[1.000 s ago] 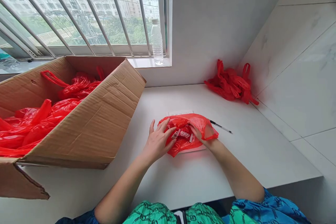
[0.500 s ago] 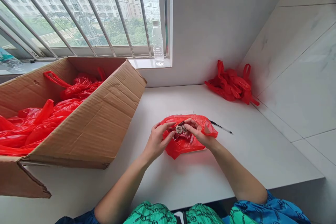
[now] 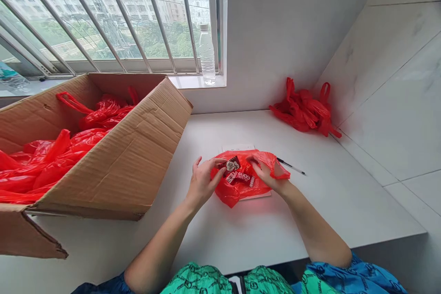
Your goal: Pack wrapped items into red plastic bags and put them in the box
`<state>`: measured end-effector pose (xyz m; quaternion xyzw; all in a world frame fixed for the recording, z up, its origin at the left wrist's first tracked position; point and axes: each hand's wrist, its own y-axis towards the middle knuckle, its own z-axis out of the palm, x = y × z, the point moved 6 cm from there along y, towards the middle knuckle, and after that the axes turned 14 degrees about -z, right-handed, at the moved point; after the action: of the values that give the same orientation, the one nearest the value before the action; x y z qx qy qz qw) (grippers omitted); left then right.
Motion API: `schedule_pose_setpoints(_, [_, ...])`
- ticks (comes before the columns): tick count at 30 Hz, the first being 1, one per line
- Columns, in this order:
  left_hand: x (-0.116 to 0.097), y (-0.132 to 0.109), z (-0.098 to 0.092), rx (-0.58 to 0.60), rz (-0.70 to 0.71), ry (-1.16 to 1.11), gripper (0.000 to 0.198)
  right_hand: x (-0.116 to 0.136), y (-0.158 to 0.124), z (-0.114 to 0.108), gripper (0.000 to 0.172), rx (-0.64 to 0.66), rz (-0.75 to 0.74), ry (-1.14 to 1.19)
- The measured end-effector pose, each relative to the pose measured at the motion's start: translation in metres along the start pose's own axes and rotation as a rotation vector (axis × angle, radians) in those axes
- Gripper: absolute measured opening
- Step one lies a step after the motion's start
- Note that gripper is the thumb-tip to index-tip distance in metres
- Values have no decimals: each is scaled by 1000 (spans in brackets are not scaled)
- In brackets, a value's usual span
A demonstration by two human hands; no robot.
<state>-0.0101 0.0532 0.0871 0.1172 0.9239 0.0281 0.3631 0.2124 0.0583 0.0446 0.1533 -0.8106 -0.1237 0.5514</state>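
A small dark brown packet (image 3: 233,164) with pale lettering is pinched at its left end between the thumb and fingers of my left hand (image 3: 206,175). Beneath it, a red plastic bag (image 3: 231,196) lies spread open on the counter. Another small red-and-white packet (image 3: 243,177) rests on the bag, just below the held one. My right hand (image 3: 262,172) is at the bag's right side with curled fingers closed on the red plastic, and a fold of the bag drapes over its wrist. Its fingertips are partly hidden.
An open cardboard box (image 3: 113,170) full of red plastic bags (image 3: 65,161) stands at left. A pen (image 3: 292,166) and white paper (image 3: 257,196) lie by the bag. More red bags (image 3: 305,108) sit in the corner. A clear bottle (image 3: 207,57) stands on the windowsill.
My right hand has come away from the brown packet toward the right. My left hand has drawn the packet slightly left and up, uncovering the red-and-white packet below.
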Motion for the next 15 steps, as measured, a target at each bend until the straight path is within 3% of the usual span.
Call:
schedule_pose_setpoints(4, [2,-1,10,27,66,168,19,-1,-5,10,18,134,-9,17])
schedule_pose_setpoints(11, [5,-1,14,9,68,265,22,29,6,19,37,165,-21,228])
schedule_pose_setpoints(15, [3,-3,15,11,84,291,23,44,9,14,41,152,-60,168])
